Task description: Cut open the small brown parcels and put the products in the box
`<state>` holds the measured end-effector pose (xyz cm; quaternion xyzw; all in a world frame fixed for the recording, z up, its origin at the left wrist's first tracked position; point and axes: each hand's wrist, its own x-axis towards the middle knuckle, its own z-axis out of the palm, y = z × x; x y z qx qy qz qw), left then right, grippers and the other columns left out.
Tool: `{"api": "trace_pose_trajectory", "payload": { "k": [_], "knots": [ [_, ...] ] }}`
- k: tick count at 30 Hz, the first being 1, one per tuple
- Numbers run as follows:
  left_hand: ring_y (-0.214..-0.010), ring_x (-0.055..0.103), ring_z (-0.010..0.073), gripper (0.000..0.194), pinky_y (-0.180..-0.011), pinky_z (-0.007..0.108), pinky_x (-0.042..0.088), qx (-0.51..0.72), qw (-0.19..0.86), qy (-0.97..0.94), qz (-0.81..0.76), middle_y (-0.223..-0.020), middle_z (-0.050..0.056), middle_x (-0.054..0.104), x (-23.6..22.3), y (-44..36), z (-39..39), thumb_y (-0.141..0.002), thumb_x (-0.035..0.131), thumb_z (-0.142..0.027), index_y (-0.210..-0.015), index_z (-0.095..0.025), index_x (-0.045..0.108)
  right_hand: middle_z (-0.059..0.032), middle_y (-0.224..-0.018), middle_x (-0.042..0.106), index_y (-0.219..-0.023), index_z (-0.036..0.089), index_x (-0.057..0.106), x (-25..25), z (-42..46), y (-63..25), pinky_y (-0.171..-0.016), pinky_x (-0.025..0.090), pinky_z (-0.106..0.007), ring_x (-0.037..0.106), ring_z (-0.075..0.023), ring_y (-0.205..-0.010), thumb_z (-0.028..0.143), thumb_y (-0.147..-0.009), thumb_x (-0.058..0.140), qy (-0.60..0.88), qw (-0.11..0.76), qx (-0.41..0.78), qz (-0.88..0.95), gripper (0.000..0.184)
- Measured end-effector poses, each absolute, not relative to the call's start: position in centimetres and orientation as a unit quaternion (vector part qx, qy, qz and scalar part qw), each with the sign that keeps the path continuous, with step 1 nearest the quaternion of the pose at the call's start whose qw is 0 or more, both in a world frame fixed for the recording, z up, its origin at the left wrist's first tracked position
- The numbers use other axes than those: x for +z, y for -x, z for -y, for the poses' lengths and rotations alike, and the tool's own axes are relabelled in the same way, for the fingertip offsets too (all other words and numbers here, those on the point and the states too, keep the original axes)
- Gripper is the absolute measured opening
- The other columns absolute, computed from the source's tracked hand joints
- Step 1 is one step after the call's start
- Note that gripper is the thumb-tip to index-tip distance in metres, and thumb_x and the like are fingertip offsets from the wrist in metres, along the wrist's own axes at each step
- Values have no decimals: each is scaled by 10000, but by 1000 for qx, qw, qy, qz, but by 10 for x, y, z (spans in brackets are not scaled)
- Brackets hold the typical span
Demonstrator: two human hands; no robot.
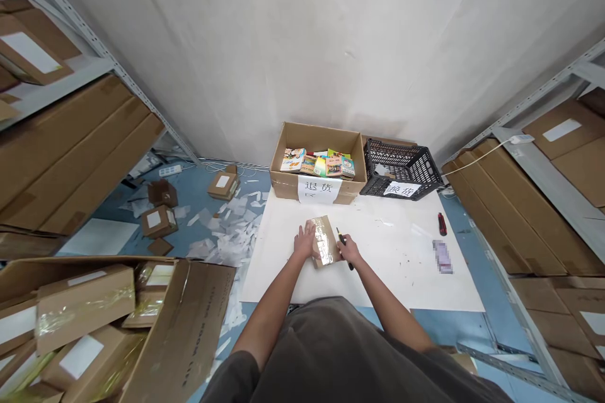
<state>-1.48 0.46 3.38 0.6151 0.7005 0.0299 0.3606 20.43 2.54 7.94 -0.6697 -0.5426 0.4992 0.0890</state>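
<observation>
A small cardboard box (324, 240) with shiny clear tape across it lies on the white table (378, 277). My left hand (305, 240) rests on the box's left side, fingers spread over its edge. In my right hand (348, 249) is a dark utility knife (342, 239), its tip pointing away from me. That hand is at the right edge of the box; whether it touches the cardboard is hard to tell.
Behind stand an open carton (288, 186) of small books and a black plastic crate (401, 170). A red-handled cutter (442, 224) lies at the table's right. On the left, a large carton (203, 321) holds taped parcels; paper scraps (236, 227) litter the floor. Loaded shelves flank both sides.
</observation>
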Motion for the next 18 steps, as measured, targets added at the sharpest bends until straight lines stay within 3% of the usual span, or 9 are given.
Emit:
{"api": "trace_pose_trajectory", "payload": {
  "k": [2, 6, 13, 18],
  "knots": [
    [-1582, -83, 476, 1466, -1221, 636, 212, 41, 362, -611, -703, -1751, 69, -99, 31, 14, 0, -422, 969, -456, -1650, -328, 178, -47, -877, 723, -1142, 220, 602, 81, -36, -183, -717, 511, -280, 693, -195, -747, 339, -991, 560, 645, 73, 456, 609, 196],
    [-1582, -70, 483, 1445, -1223, 601, 238, 70, 369, -593, -713, -1754, 79, -80, 30, 4, 5, -452, 948, -535, -1655, -291, 185, -131, -1061, 753, -1182, 209, 619, 84, -59, -137, -838, 487, -318, 705, -274, -1006, 378, -1020, 549, 643, 16, 372, 669, 244],
    [-1568, -41, 519, 1399, -1203, 631, 264, 57, 367, -576, -729, -1756, 62, -93, 29, -5, 8, -532, 854, -731, -1666, -308, 151, -115, -1091, 765, -1174, 235, 624, 74, -75, -110, -940, 461, -370, 686, -299, -1101, 376, -944, 671, 652, -30, 358, 668, 274],
    [-1560, -14, 533, 1367, -1185, 649, 275, 65, 371, -566, -733, -1761, 12, -72, 27, -1, 9, -528, 832, -763, -1659, -361, 178, -129, -1127, 765, -1178, 232, 626, 67, -80, -113, -954, 467, -377, 677, -314, -1148, 358, -796, 828, 642, -22, 383, 664, 450]
  ]
}}
